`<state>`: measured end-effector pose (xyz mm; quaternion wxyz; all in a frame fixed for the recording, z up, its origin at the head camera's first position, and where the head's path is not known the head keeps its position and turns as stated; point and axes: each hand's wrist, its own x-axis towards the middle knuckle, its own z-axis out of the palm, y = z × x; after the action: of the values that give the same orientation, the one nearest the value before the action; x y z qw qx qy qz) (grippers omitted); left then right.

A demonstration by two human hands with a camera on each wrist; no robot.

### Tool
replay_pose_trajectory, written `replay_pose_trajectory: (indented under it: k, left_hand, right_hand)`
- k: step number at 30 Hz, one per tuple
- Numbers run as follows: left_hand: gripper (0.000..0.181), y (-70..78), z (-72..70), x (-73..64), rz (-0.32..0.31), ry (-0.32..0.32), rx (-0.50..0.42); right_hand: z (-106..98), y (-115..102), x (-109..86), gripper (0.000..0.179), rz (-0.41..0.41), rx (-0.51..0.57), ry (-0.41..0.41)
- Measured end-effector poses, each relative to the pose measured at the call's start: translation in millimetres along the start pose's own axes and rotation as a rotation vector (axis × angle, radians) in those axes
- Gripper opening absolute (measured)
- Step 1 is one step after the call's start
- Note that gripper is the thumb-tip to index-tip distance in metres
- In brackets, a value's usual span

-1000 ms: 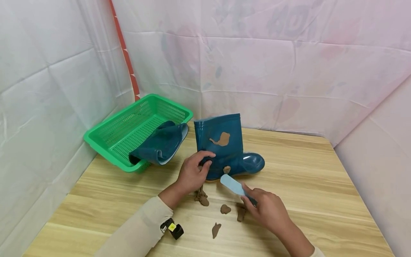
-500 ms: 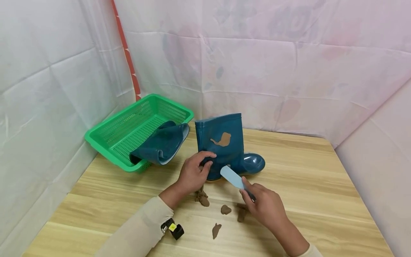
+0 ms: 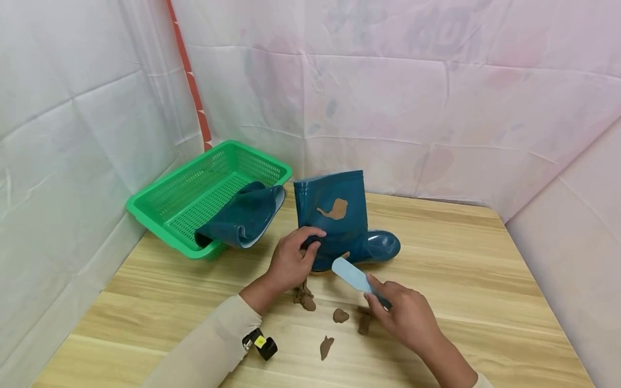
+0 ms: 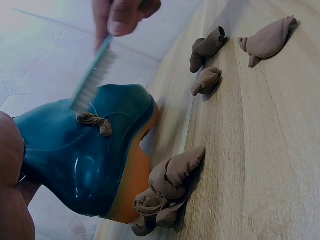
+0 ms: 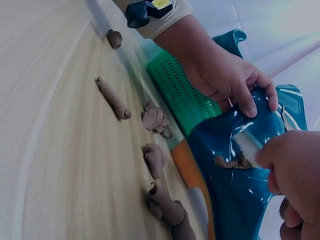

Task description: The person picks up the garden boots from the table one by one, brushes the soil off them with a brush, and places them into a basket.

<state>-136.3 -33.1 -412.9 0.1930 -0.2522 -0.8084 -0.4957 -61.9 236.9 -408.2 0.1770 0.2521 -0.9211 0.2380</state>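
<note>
A dark blue rubber boot (image 3: pixel 351 233) with an orange sole stands on the table, toe to the right. My left hand (image 3: pixel 290 262) grips it at the back of the ankle, thumb and fingers bent around the rubber. In my right hand (image 3: pixel 406 318) is a scrubbing brush (image 3: pixel 350 275), light blue on its back. Its white bristles (image 4: pixel 97 77) meet the boot beside a brown clay-like clump (image 4: pixel 96 123) low on the ankle. Higher on the shaft sticks a flat brown patch (image 3: pixel 336 209). The boot's far side is hidden.
A green perforated basket (image 3: pixel 140 209) sits at the back left, with a second blue boot (image 3: pixel 235 218) lying over its edge. Several brown lumps (image 3: pixel 340 316) lie on the wooden table (image 3: pixel 466 253) before the boot. Cloth walls (image 3: pixel 388 108) enclose the table.
The brush went up over the clump on the ankle and has come back down. Less of the clump shows, as a thin strip above the brush. The left hand and boot hold still.
</note>
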Motion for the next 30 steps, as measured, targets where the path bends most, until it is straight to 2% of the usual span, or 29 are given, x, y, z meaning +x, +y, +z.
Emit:
replay_pose_trajectory:
  k: [3,6,12,20,23,25,30]
  left_hand:
    - [0.024,0.0,0.2,-0.3,0.002,0.001,-0.009]
    - [0.024,0.9,0.1,-0.6,0.0,-0.001,-0.01]
    - [0.023,3.1,0.0,-0.6,-0.004,-0.01,-0.01]
    - [0.023,1.6,0.0,-0.5,0.001,-0.001,0.014]
    - [0.023,1.6,-0.3,-0.4,0.001,0.0,0.014]
    - [0.022,1.5,-0.3,-0.5,0.002,0.001,0.014]
    - [0.023,1.2,0.0,-0.4,0.003,0.001,0.014]
  right_hand:
    - [0,-1,3.2,0.048,-0.048,0.01,0.101]
    - [0,-2,5.7,0.05,-0.028,-0.004,0.155]
    - [6,1,2.5,0.043,0.081,-0.029,0.065]
    - [10,1,-3.9,0.039,0.132,-0.02,-0.042]
    - [8,1,-5.7,0.039,0.124,-0.016,-0.059]
    - [5,1,-5.7,0.04,0.098,-0.005,-0.023]
    - [-1,2,-1.0,0.045,0.032,0.048,0.143]
